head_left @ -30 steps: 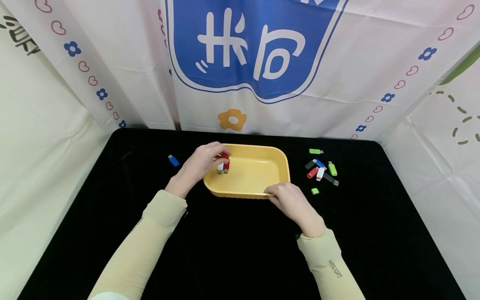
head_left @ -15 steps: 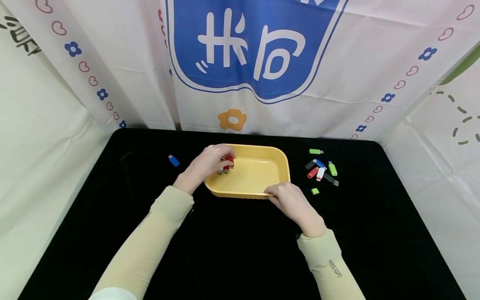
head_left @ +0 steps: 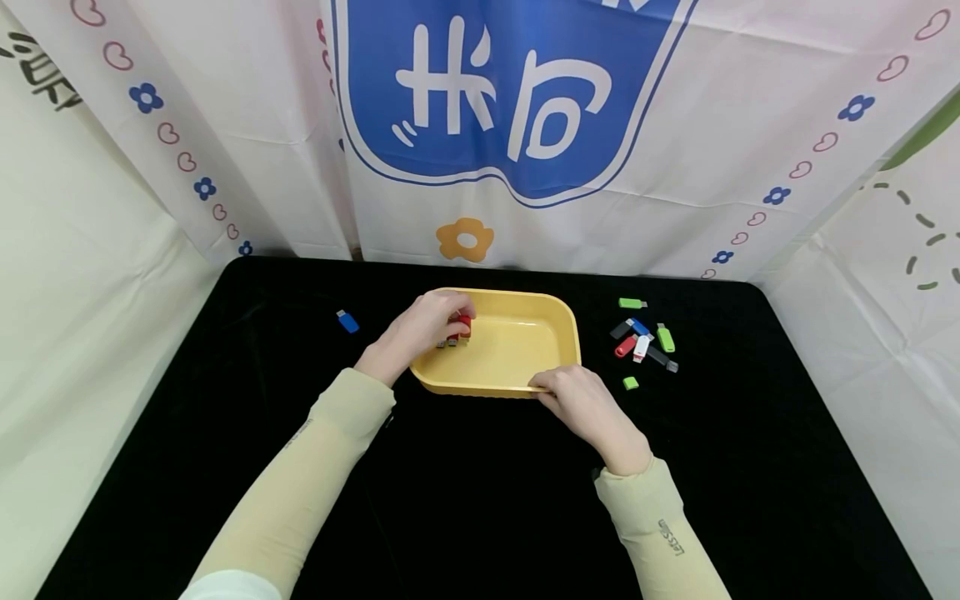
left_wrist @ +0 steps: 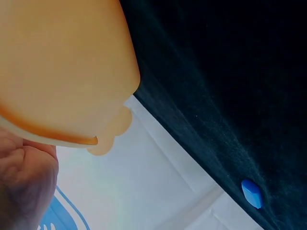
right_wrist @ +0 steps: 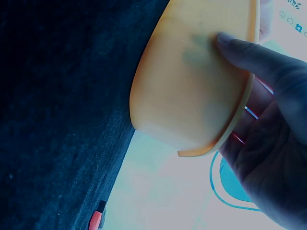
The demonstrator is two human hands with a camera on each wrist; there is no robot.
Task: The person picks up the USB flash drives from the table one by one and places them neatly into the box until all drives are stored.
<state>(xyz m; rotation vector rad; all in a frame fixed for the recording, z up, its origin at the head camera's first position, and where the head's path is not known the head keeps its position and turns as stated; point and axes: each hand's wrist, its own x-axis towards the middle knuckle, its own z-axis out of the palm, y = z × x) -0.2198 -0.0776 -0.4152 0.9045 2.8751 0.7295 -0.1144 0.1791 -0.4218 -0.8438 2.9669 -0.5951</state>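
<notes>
- The grip of the left hand (head_left: 426,323) pinches a red stick (head_left: 466,327) inside the tray (head_left: 517,294), left of the frame's centre.
- Hand and stick have shifted slightly right over the last second; the stick looks not yet let go, so I judge its placing unfinished.
- Just below the fingers, metal plug ends (head_left: 452,342) peek out; the bodies behind them are mostly hidden.
- The right hand (head_left: 577,400) stays put, clamped on the tray's lower-right rim, which probably steadies it.
- Inside the tray, the yellow floor runs from the left hand to the right wall, giving sideways room; the left wall and rim are close under the left wrist.
- Farther out, a blue stick (head_left: 347,322) lies left of the tray; a green stick (head_left: 632,303), a white-and-red stick (head_left: 641,348) and others lie right of it, unmoved.
- The black counter (head_left: 480,483) stretches toward the bottom of the frame; its far edge runs just above the tray, against the printed backdrop (head_left: 285,200).
</notes>
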